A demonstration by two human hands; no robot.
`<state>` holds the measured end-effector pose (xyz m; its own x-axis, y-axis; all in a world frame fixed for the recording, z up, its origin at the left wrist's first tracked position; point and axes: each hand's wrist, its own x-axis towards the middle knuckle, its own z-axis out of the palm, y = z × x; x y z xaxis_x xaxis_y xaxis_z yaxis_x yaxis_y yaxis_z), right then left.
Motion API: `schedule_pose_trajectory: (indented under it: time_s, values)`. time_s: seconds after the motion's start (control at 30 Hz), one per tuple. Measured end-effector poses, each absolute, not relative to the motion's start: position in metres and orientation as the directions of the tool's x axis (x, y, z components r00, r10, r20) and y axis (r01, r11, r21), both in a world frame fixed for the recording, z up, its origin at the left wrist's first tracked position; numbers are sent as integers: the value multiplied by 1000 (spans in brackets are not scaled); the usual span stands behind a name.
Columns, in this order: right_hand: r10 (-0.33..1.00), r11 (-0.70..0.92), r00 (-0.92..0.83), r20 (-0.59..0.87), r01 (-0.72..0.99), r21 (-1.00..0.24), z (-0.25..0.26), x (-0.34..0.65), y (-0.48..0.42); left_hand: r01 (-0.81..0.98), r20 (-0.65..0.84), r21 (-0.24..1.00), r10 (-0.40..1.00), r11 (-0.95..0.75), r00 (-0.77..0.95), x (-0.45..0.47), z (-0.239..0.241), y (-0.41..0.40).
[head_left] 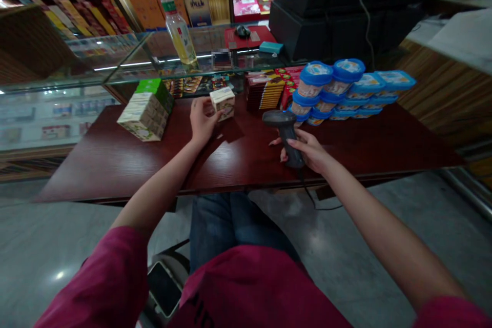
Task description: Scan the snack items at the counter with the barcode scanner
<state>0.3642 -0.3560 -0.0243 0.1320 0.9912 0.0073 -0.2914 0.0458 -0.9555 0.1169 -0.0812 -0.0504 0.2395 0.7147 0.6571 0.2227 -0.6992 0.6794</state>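
My left hand (203,120) grips a small cream-coloured box (223,101) by its left side, just above the dark red-brown table (246,161). In my right hand (309,149) is a black barcode scanner (289,136), held by its handle with its head toward the left. A cable hangs from the handle past the table's front edge. To the left of my left hand stands a block of similar cream boxes (144,115), with green boxes (156,89) behind it. Stacked blue-lidded tubs (317,79) stand behind my right hand.
Between the hands, farther back, sit stacked brown and red packs (264,92). A glass display counter (134,59) holds a tall bottle (179,31) and a mouse (243,31) on top. Black checkout equipment (326,25) is at the back right. A phone (165,287) lies below me.
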Motion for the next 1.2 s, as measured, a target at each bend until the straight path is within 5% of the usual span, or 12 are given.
schedule_pose_trajectory:
  time_s: [0.27, 0.57, 0.73, 0.87, 1.2]
  values:
    - [1000, 2, 28, -6, -257, -966, -10, 316, -283, 356, 538, 805, 838, -475, -97, 66, -57, -27]
    - [996, 82, 47, 71, -291, -953, -18, 297, -215, 230, 517, 765, 786, -602, 338, 41, -61, -15]
    - [1000, 23, -8, 27, -292, -956, -26, 301, -225, 197, 547, 743, 750, -640, 373, 37, -65, -3]
    - [999, 6, -44, 21, -317, -948, -23, 295, -230, 73, 446, 839, 758, -539, 476, 49, -66, -4]
    - [1000, -8, 24, -16, -315, -949, -26, 288, -228, 24, 301, 950, 935, -310, 187, 87, -82, -7]
